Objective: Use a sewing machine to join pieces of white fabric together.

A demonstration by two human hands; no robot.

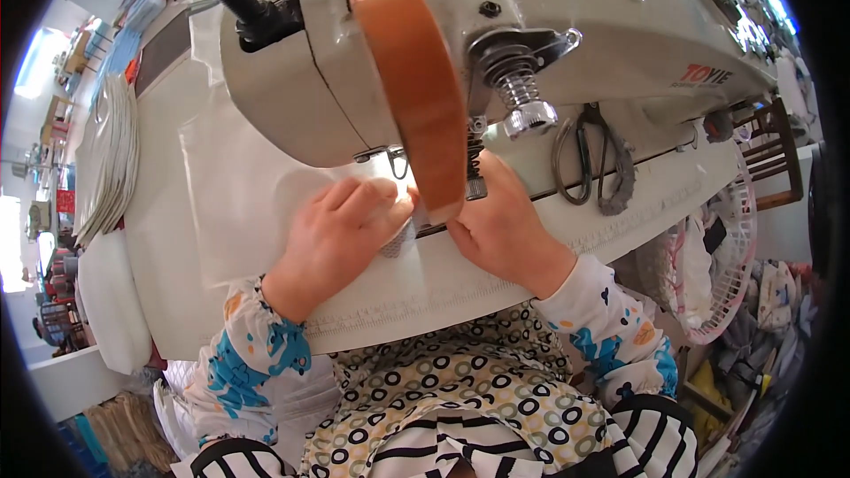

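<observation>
Nearest to me is the seated person's pale apron printed with rings point(460, 376), then a white bench point(443, 290) with ruler markings along its front edge. Over it reach the hands: the left hand point(341, 230) has its fingers curled nearly closed over a small grey patterned piece of fabric point(395, 243) that pokes out beneath them below the needle area, though I can't tell whether they pinch or press it. The right hand point(502, 228) is half closed, its fingertips partly hidden, so its hold is unclear. Right of it lies a pink-and-white openwork plastic basket point(749, 243), past the bench's edge. Beyond the hands, an orange curved strip point(414, 88) fronts the cream metal sewing machine point(620, 40); dark-handled scissors point(622, 186) with one grey-wrapped loop lie beside the right hand.
</observation>
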